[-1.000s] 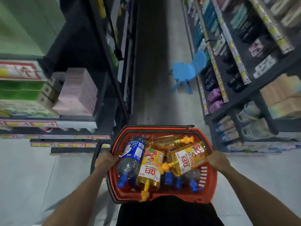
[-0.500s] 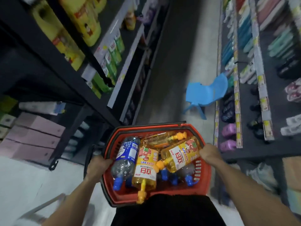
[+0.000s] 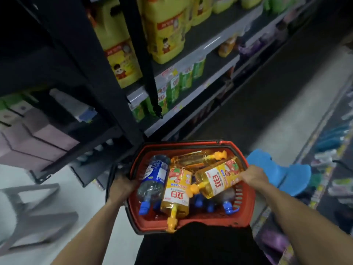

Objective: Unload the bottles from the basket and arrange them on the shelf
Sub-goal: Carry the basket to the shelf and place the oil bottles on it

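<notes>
Shop aisle [image 3: 267,115], red slotted plastic basket [image 3: 246,207]

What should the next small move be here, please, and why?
Probably set the basket down: both the left hand and right hand grip its sides, so neither is free to lift a bottle onto the shelf alongside.
</notes>
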Available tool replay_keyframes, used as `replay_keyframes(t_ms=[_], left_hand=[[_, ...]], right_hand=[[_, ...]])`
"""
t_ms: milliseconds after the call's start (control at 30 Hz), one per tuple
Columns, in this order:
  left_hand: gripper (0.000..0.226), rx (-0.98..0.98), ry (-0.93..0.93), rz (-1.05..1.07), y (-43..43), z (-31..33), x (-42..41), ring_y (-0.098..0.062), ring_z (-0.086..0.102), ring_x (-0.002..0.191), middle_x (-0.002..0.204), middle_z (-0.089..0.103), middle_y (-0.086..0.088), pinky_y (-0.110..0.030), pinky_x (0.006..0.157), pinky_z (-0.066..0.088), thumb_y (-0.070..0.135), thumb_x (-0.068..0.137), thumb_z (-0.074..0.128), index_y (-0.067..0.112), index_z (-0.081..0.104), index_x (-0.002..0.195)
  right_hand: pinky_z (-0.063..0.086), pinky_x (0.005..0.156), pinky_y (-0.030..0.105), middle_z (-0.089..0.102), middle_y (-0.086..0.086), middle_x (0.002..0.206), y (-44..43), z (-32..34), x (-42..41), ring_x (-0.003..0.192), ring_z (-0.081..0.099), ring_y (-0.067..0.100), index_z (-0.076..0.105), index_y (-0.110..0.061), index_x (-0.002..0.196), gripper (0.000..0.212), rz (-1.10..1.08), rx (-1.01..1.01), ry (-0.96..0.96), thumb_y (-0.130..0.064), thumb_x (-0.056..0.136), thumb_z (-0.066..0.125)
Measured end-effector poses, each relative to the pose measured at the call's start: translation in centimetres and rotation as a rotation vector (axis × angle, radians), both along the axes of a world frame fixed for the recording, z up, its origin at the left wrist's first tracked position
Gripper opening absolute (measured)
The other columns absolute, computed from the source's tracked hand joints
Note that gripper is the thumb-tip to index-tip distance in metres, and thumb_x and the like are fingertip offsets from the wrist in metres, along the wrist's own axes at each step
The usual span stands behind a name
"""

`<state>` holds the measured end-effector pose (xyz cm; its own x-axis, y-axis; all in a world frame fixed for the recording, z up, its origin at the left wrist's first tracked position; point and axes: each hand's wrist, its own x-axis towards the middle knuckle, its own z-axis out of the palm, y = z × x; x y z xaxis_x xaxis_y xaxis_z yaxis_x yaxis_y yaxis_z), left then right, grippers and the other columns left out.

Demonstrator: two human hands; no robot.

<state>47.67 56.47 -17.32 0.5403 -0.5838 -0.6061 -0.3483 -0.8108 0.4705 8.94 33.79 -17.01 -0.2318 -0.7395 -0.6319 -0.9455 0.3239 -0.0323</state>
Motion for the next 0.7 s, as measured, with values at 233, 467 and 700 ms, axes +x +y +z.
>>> replay_keyframes(t_ms=[233, 467, 700], left_hand=[[0.065, 0.156, -0.038, 0.291, -1.6, 0.1, -3.5, -0.035, 0.068, 0.086, 0.092, 0.072, -0.016, -0.035, 0.072, 0.049, 0.064, 0.055, 0.059, 0.013, 0.070, 0.093], [0.049, 0.360, -0.036, 0.645, -2.8, 0.8, -13.1, -0.032, 0.065, 0.078, 0.090, 0.073, -0.017, -0.031, 0.065, 0.048, 0.050, 0.065, 0.066, 0.006, 0.069, 0.088], [0.035, 0.341, 0.003, 1.061, -3.6, 0.7, -26.9, -0.033, 0.065, 0.081, 0.090, 0.073, -0.019, -0.033, 0.066, 0.045, 0.037, 0.080, 0.077, 0.004, 0.070, 0.089]], right_hand=[[0.051, 0.075, 0.033, 0.071, 0.019, 0.114, -10.3, 0.1, 2.6, 0.099, 0.069, 0.037, 0.069, -0.003, 0.113, 0.049, 0.236, 0.069, -0.083, -0.030, 0.072, 0.063], [0.053, 0.077, 0.033, 0.071, 0.017, 0.114, -20.2, -1.6, 4.7, 0.098, 0.069, 0.035, 0.066, -0.006, 0.114, 0.046, 0.547, 0.132, -0.118, -0.030, 0.075, 0.069], [0.054, 0.080, 0.030, 0.072, 0.014, 0.113, -26.2, 0.1, 8.1, 0.102, 0.070, 0.032, 0.070, -0.009, 0.112, 0.039, 0.958, 0.176, -0.180, -0.034, 0.082, 0.066]])
